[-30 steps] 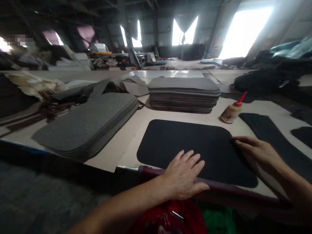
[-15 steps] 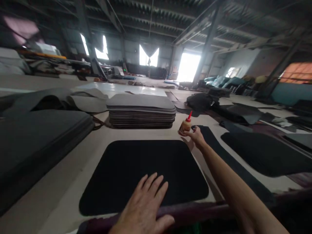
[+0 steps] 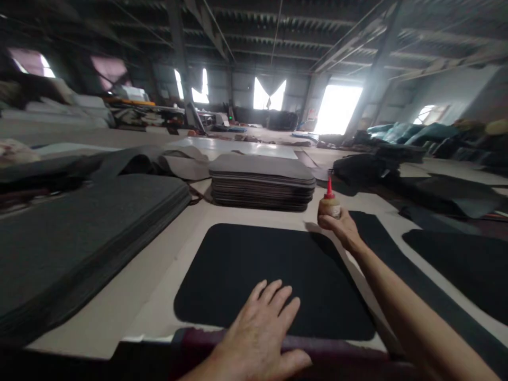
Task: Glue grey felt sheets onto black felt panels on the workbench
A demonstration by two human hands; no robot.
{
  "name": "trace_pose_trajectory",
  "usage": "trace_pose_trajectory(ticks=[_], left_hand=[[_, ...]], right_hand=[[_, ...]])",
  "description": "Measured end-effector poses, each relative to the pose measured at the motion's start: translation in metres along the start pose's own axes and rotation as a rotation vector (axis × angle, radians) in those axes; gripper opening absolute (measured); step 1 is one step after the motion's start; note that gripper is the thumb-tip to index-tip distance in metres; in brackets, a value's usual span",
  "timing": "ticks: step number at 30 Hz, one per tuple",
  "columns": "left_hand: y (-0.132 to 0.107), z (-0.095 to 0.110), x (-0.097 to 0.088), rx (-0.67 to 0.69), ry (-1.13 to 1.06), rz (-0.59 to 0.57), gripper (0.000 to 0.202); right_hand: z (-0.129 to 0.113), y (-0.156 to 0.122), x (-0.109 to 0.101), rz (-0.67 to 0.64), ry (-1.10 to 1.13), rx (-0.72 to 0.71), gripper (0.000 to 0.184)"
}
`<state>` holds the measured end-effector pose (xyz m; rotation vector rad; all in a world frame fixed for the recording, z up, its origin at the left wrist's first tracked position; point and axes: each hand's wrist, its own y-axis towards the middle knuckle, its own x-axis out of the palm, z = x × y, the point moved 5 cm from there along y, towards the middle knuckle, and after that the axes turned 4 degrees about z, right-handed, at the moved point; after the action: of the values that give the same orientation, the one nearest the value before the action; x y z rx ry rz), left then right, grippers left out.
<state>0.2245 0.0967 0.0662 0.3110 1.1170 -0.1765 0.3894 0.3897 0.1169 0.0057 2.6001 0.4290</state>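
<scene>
A black mat (image 3: 262, 264) with rounded corners lies flat on the pale worktable (image 3: 159, 286) in front of me. My left hand (image 3: 262, 333) rests on its near edge, palm down, fingers stretched out. My right hand (image 3: 341, 225) is raised over the mat's far right corner, closed around a small glue bottle (image 3: 329, 203) with a red pointed nozzle, held upright.
A stack of grey mats (image 3: 262, 182) sits behind the black mat. A thicker pile of grey felt sheets (image 3: 79, 233) covers the left. Black cut pieces (image 3: 456, 264) and a long black strip (image 3: 400, 264) lie to the right. A dark maroon bar (image 3: 341, 352) edges the table's front.
My right hand left the mat's right edge, reached to the glue bottle lying on the table, closed on it and lifted it upright. My left hand stayed on the mat.
</scene>
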Motion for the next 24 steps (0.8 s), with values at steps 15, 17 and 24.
trace_pose_trajectory(ticks=[15,17,24], left_hand=[[-0.002,0.016,-0.010,0.080,0.173,0.141,0.076],[-0.002,0.017,-0.014,0.091,0.198,0.164,0.072],[-0.002,0.015,-0.013,0.063,0.152,0.176,0.071]], right_hand=[[-0.131,-0.143,0.061,-0.699,-0.153,-0.389,0.060],[-0.135,-0.148,0.068,-0.758,-0.095,-0.374,0.057],[-0.153,-0.167,0.086,-0.797,-0.005,-0.344,0.056]])
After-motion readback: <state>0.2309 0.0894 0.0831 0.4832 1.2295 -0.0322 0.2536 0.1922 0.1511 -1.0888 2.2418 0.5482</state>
